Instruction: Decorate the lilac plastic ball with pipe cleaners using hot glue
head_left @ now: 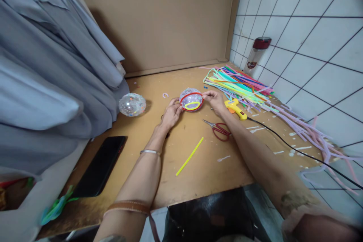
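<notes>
A clear ball (189,90) sits on the table between my hands. A red pipe cleaner (193,93) runs round it in a loop, and a smaller yellow loop (193,105) lies on its near side. My left hand (171,115) grips the ball's left edge, fingertips on the red loop. At the opposite edge, my right hand (214,101) pinches the red pipe cleaner between thumb and forefinger. Red-handled scissors (221,131) lie just below my right hand, beside a yellow glue gun (236,109). Closer to me is a straight yellow pipe cleaner (190,156).
Another clear ball (132,104) stands at left, near a grey curtain (53,56). A black phone (99,166) lies at front left. Many coloured pipe cleaners (241,85) are heaped at right, before a bottle (256,55) by the tiled wall. The glue gun's cord (283,141) trails right.
</notes>
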Demonstrator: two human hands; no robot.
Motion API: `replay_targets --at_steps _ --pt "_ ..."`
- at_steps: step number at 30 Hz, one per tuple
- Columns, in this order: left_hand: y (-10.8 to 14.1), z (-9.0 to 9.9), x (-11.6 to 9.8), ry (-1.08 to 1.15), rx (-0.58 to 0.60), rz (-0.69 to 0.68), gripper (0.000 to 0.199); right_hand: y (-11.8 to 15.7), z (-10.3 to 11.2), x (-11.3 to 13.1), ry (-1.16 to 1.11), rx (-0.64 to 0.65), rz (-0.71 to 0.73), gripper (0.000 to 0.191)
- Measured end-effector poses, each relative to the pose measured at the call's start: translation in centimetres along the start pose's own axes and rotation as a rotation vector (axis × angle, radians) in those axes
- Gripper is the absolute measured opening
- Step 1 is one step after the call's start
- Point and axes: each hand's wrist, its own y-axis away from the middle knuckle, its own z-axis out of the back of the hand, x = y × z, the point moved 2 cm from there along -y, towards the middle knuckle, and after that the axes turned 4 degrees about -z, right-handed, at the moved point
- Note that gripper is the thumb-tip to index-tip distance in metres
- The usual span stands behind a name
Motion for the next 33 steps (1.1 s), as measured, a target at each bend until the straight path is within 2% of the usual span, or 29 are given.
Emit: replay_targets --at_steps 14,23,33 --pt "-0.2 -0.6 -0.5 0.033 -0.020 -0.017 0.043 0.3 0.3 0.4 0.045 -0.052 0.024 0.008" --pt "0.0 -0.3 -0.8 0.042 -0.018 -0.047 0.045 0.6 0.5 1.0 0.121 0.001 0.106 0.011" --pt "0.3 0.0 -1.1 0.071 -0.095 -0.014 0.045 0.6 0.5 1.8 0.146 -0.011 0.120 0.009"
